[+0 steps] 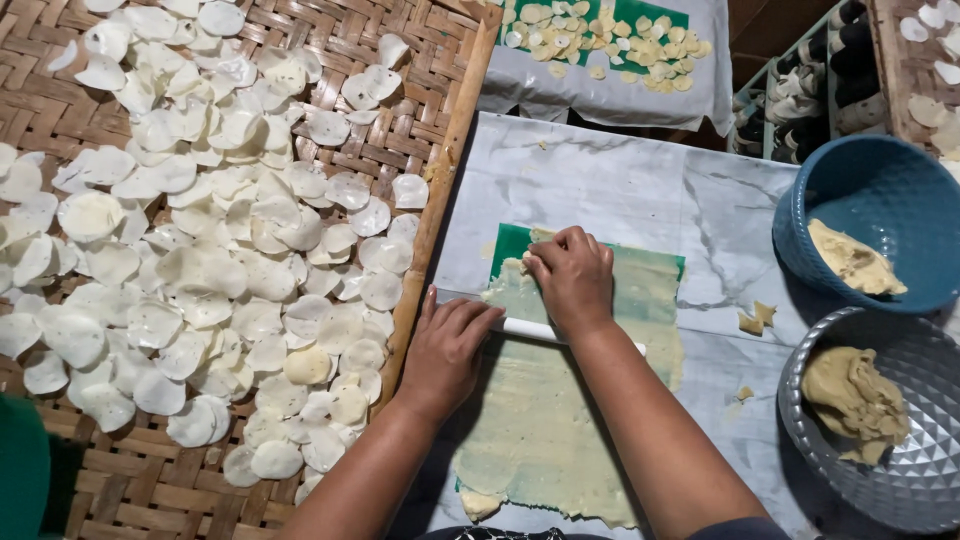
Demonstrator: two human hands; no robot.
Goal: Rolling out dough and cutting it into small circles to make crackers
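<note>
Head view, centre of the frame: the right hand (pixel 572 280) is curled into a closed grip, fingers pressed together on the upper edge of a thin sheet of rolled dough (pixel 560 420); whether it pinches the dough or only presses on it cannot be told. Just below and to the left, the left hand (pixel 447 350) lies flat with fingers spread apart, its fingertips resting on a white rolling pin (pixel 528 328) that runs across the dough under the right wrist. The dough sheet, pale yellow-green, lies on a green mat (pixel 512 240) whose corner shows at its upper left, and stretches down to the lower edge of the frame. Mat and dough rest on a marble-patterned desk (pixel 620 180). Small dough scraps (pixel 757 318) sit right of the sheet. At the right edge, a blue bowl (pixel 850 190) and below it a silver bowl (pixel 900 480) each hold a lump of dough. Filling the left half, a woven bamboo tray (pixel 420 60) carries many thin white round slices (pixel 200 250), overlapping. At the top centre, cut yellowish pieces (pixel 610 40) lie on another green mat.
</note>
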